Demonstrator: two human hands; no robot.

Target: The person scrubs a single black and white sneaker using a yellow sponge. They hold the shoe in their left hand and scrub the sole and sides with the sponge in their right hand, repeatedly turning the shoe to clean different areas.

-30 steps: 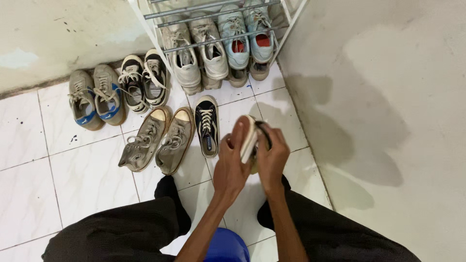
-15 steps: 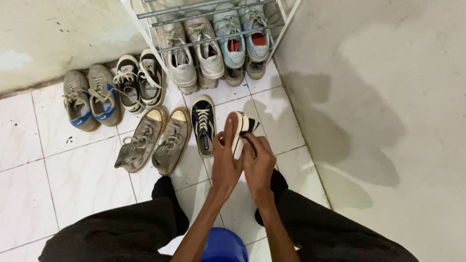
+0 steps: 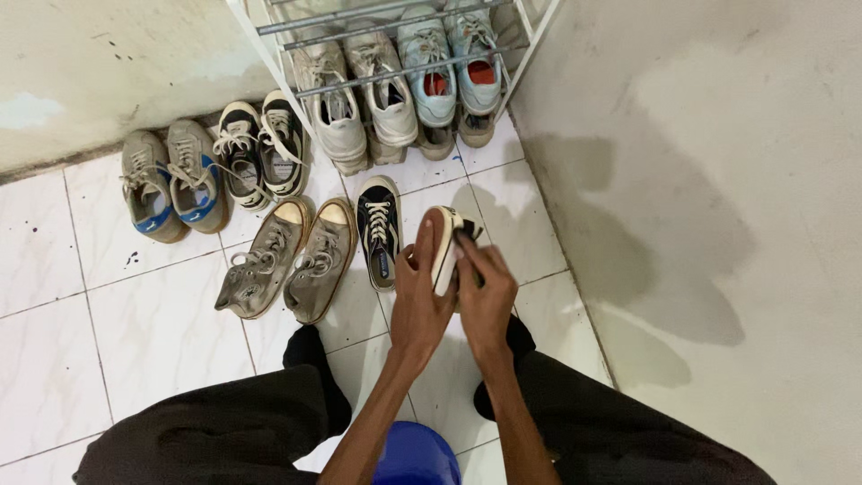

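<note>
My left hand [image 3: 418, 304] grips a dark canvas sneaker [image 3: 444, 244] with a white sole, holding it on edge above the tiles with the sole turned towards me. My right hand [image 3: 486, 298] is closed on the shoe's dark upper side, fingertips near the toe. I cannot tell whether those fingers also pinch something small and dark. The matching dark sneaker [image 3: 378, 230] lies on the floor just left of the held one, laces up.
A grey-brown pair [image 3: 289, 260], a black-and-white pair [image 3: 262, 148] and a grey-and-blue pair [image 3: 167, 184] lie on the white tiles. A white metal rack [image 3: 269, 67] holds white [image 3: 359, 94] and light-blue shoes [image 3: 454, 67]. The wall [image 3: 718, 180] is close on the right. A blue object [image 3: 415, 454] sits between my knees.
The held sneaker has moved down and away from me, closer to the floor. My right hand has slid along its upper side towards the toe.
</note>
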